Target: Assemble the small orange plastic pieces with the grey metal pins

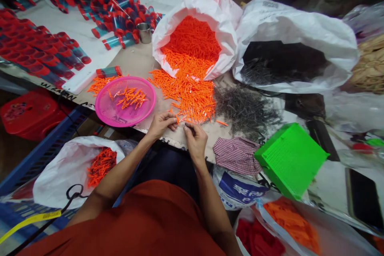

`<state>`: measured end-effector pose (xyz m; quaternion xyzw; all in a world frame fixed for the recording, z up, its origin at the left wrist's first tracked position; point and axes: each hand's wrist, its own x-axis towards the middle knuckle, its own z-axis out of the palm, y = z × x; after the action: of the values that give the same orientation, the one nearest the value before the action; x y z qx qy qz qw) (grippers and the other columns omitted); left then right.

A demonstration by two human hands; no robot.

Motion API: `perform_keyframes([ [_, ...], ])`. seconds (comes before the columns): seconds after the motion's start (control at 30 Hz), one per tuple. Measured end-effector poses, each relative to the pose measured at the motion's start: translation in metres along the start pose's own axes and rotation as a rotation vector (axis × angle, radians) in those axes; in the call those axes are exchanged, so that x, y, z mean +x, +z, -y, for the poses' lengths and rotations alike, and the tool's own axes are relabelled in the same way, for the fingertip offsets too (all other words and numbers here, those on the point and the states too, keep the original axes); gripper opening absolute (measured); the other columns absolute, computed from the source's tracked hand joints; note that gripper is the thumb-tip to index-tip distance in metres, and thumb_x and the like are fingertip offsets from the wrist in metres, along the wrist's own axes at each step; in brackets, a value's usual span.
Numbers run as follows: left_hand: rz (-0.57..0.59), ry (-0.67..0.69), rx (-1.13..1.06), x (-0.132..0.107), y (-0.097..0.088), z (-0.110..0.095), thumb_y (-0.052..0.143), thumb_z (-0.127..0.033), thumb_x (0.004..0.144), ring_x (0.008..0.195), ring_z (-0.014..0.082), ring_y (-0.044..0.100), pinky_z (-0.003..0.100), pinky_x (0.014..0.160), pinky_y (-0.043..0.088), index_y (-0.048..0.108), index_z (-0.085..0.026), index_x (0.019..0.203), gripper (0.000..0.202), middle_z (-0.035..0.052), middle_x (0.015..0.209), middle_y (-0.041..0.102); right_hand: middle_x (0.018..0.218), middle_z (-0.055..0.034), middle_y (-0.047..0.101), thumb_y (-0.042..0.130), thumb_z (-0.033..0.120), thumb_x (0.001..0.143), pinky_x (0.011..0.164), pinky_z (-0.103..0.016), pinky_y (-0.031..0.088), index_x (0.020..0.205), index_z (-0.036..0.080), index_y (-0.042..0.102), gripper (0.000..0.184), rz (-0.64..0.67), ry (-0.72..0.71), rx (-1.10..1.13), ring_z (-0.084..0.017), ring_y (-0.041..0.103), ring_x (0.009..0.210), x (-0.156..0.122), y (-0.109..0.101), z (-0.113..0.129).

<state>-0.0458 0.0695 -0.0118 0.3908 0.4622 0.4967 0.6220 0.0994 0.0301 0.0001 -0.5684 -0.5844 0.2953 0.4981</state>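
My left hand (161, 123) is closed in a pinch on small orange plastic pieces at the near edge of a spilled orange pile (189, 92). My right hand (195, 139) sits right beside it, fingers curled and pinched together; what it holds is too small to make out. The pile pours from a white bag (204, 12) full of the same orange pieces. A pink round basket (111, 106) with a few orange pieces in it lies to the left of my hands. A heap of thin dark metal pins (246, 110) lies to the right of the orange pile.
A second white bag (288, 28) holds dark pins. A checked cloth (237, 154) and a green plastic box (289, 158) lie at the right. Red-capped clear tubes (36, 52) cover the table's left, by a steel cup (145, 32). A floor bag (60, 172) holds orange pieces.
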Motion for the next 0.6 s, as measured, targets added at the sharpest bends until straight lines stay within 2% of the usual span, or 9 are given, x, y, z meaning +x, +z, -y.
perform_keyframes([
  [0.23, 0.035, 0.010, -0.047, -0.002, 0.000, -0.004, 0.070, -0.031, 0.063, 0.047, 0.0106, 0.059, 0.022, 0.051, 0.050, 0.061, -0.012, 0.073, 0.024, 0.0014, 0.056, 0.065, 0.084, -0.0033, 0.071, 0.059, 0.027, 0.077, 0.071, -0.029, 0.050, 0.085, 0.019, 0.068, 0.015, 0.003, 0.055, 0.091, -0.016, 0.063, 0.076, 0.006, 0.016, -0.002],
  [0.43, 0.051, 0.021, -0.062, -0.002, -0.001, -0.003, 0.070, -0.028, 0.065, 0.047, 0.0106, 0.060, 0.021, 0.051, 0.049, 0.061, -0.012, 0.074, 0.020, 0.0017, 0.056, 0.065, 0.087, -0.0038, 0.071, 0.060, 0.029, 0.077, 0.067, -0.029, 0.051, 0.089, 0.018, 0.068, 0.018, -0.006, 0.129, 0.141, -0.015, 0.064, 0.071, 0.003, 0.019, -0.007],
  [0.6, 0.056, 0.023, -0.043, -0.002, -0.001, -0.002, 0.069, -0.026, 0.066, 0.048, 0.0093, 0.059, 0.020, 0.050, 0.048, 0.062, -0.011, 0.075, 0.018, 0.0010, 0.057, 0.065, 0.076, -0.0012, 0.069, 0.062, 0.031, 0.077, 0.060, -0.026, 0.050, 0.089, 0.017, 0.068, 0.019, -0.002, 0.176, 0.177, -0.012, 0.062, 0.059, 0.002, 0.019, -0.003],
])
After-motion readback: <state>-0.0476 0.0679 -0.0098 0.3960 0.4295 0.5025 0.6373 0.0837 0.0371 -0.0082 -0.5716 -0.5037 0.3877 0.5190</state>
